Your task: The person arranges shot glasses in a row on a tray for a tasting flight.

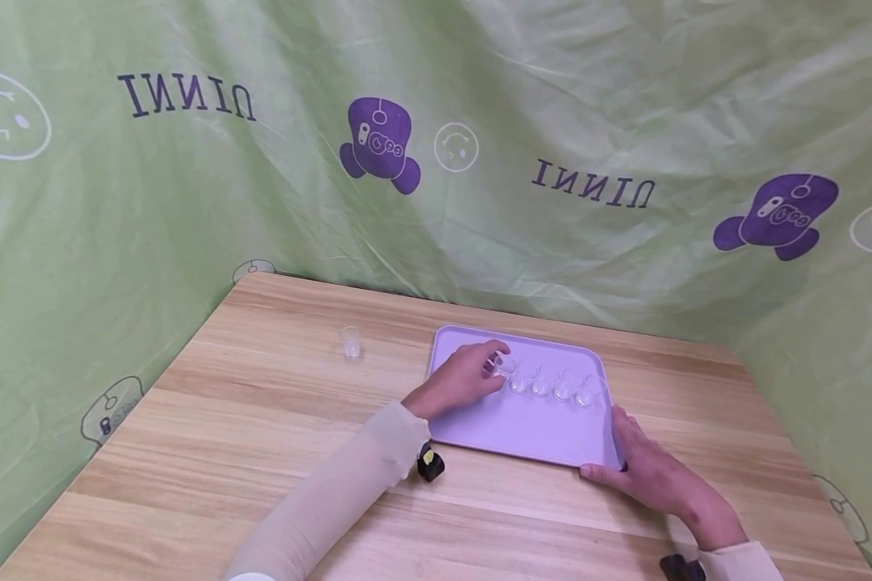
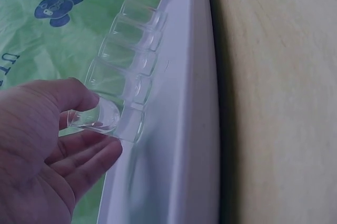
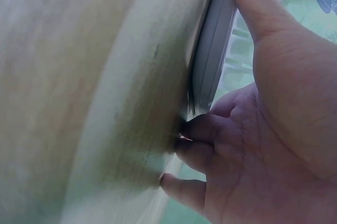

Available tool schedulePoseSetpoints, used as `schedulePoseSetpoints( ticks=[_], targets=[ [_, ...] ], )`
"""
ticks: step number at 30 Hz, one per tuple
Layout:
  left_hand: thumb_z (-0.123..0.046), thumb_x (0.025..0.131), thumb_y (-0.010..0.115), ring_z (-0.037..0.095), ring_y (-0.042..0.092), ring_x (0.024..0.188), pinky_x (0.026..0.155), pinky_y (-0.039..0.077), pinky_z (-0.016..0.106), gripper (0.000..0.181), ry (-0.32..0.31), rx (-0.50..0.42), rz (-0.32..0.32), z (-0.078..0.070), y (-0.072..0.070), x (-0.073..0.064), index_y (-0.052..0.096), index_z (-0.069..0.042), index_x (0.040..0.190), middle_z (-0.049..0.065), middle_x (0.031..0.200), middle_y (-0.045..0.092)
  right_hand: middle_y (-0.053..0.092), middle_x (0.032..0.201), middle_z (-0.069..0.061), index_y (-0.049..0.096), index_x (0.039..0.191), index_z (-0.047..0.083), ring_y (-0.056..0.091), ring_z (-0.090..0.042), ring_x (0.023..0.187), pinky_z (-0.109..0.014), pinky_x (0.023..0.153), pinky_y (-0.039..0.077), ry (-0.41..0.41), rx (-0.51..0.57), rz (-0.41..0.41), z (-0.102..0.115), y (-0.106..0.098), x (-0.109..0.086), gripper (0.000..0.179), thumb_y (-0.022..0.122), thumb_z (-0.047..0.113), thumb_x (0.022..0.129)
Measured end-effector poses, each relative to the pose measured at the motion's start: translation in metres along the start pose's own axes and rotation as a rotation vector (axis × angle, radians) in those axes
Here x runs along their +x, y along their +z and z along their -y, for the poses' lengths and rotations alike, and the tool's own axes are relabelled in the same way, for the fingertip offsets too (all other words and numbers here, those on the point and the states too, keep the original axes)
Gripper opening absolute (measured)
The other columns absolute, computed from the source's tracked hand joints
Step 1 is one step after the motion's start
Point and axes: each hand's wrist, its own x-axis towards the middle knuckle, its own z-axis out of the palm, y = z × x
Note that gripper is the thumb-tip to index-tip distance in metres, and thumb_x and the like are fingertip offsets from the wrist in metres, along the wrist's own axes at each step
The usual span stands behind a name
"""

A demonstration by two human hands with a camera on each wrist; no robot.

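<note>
My left hand [image 1: 472, 373] pinches a small clear cup [image 2: 108, 116] between thumb and fingers, over the left end of a row. Whether its base touches the lilac tray [image 1: 509, 428] I cannot tell. Beside it, several matching clear cups [image 1: 563, 390] stand in a line on the tray, close together. At the tray's near right corner rests my right hand [image 1: 654, 468]. Its thumb lies along the front rim and its fingers reach along the right side, with some fingertips touching the table in the right wrist view.
Another clear cup [image 1: 351, 343] stands on the wooden table [image 1: 211, 436], left of the tray. A green printed curtain [image 1: 494, 242] hangs behind the table and along its sides. Black wrist devices [image 1: 430, 463] are worn near both hands.
</note>
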Motion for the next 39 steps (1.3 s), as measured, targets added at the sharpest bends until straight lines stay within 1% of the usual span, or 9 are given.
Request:
schedulePoseSetpoints(
  ticks=[6,12,17,22,24,29,33,36,39],
  targets=[
    [-0.018,0.094,0.075,0.018,0.065,0.109,0.092,0.052,0.028,0.050,-0.023,0.031,-0.007,0.000,-0.005,-0.004,0.056,-0.008,0.140,0.007,0.119,0.069,0.012,0.156,-0.047,0.005,0.156,-0.015,0.016,-0.065,0.141,-0.073,0.111,0.021,-0.007,0.002,-0.005,0.000,0.000,0.000,0.118,0.075,0.054,0.090],
    [-0.020,0.095,0.075,0.019,0.064,0.113,0.094,0.052,0.029,0.048,-0.004,0.057,-0.022,0.002,-0.013,-0.009,0.058,-0.007,0.139,0.008,0.123,0.068,0.012,0.155,-0.047,0.005,0.156,-0.016,0.016,-0.065,0.141,-0.073,0.111,0.020,-0.009,0.005,-0.006,0.001,0.000,0.000,0.118,0.075,0.053,0.091],
    [-0.022,0.095,0.073,0.019,0.063,0.115,0.096,0.051,0.031,0.048,-0.001,0.088,-0.030,0.003,-0.020,-0.016,0.058,-0.008,0.139,0.008,0.125,0.067,0.011,0.155,-0.047,0.005,0.156,-0.016,0.015,-0.065,0.141,-0.073,0.111,0.020,-0.013,0.010,-0.007,0.002,-0.001,-0.001,0.117,0.075,0.052,0.091],
    [-0.021,0.096,0.073,0.022,0.062,0.116,0.096,0.051,0.036,0.047,0.017,0.091,-0.059,0.003,-0.028,-0.023,0.059,-0.008,0.138,0.011,0.125,0.067,0.011,0.156,-0.046,0.005,0.157,-0.015,0.014,-0.065,0.141,-0.074,0.111,0.019,-0.019,0.026,-0.009,0.002,-0.002,-0.001,0.117,0.076,0.051,0.091],
    [-0.022,0.096,0.072,0.022,0.062,0.116,0.097,0.051,0.037,0.046,0.025,0.103,-0.069,0.004,-0.030,-0.025,0.059,-0.008,0.138,0.010,0.125,0.067,0.010,0.156,-0.046,0.004,0.156,-0.015,0.014,-0.065,0.141,-0.074,0.111,0.019,-0.018,0.028,-0.009,0.002,-0.002,-0.002,0.117,0.075,0.051,0.091],
    [-0.025,0.096,0.071,0.020,0.062,0.117,0.097,0.051,0.038,0.046,0.036,0.161,-0.087,0.006,-0.036,-0.034,0.060,-0.011,0.138,0.007,0.128,0.066,0.010,0.157,-0.046,0.004,0.156,-0.016,0.014,-0.066,0.141,-0.074,0.110,0.020,-0.016,0.016,-0.009,0.000,-0.002,-0.001,0.118,0.075,0.051,0.091],
    [-0.025,0.098,0.070,0.021,0.061,0.120,0.098,0.051,0.039,0.045,0.037,0.206,-0.104,0.007,-0.046,-0.041,0.060,-0.011,0.139,0.005,0.136,0.063,0.011,0.157,-0.046,0.005,0.156,-0.016,0.016,-0.066,0.141,-0.074,0.110,0.021,-0.017,0.004,-0.009,0.000,-0.002,0.000,0.117,0.075,0.052,0.091],
    [-0.025,0.098,0.069,0.023,0.061,0.121,0.100,0.051,0.040,0.044,0.057,0.277,-0.125,0.008,-0.053,-0.046,0.060,-0.011,0.139,0.006,0.137,0.063,0.012,0.156,-0.047,0.006,0.156,-0.017,0.016,-0.066,0.140,-0.074,0.110,0.021,-0.025,0.003,-0.011,0.000,-0.002,0.000,0.117,0.075,0.051,0.091],
    [-0.024,0.098,0.069,0.024,0.063,0.119,0.100,0.051,0.041,0.042,0.094,0.350,-0.165,0.011,-0.060,-0.050,0.061,-0.010,0.137,0.008,0.133,0.065,0.012,0.155,-0.048,0.006,0.155,-0.017,0.016,-0.066,0.140,-0.073,0.111,0.021,-0.029,0.004,-0.011,0.000,-0.002,0.000,0.116,0.075,0.051,0.091]
  ],
)
